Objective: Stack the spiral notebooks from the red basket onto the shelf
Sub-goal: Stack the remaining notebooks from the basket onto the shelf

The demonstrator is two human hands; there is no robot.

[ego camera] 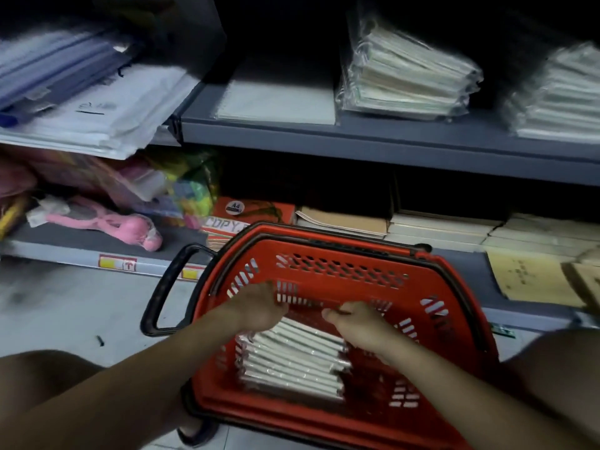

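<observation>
Both bare forearms reach forward and converge, wrists bent down. The left hand [259, 308] shows its back, fingers curled under and hidden. The right hand [352, 316] is curled too — thumb tucked against the forefinger (what it pinches, if anything, is unclear).

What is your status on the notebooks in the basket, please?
Left hand and right hand down at the wrapped white spiral notebooks, grip unclear. Stack inside red plastic basket. Grey metal shelf has a free spot; nothing blocking.
</observation>
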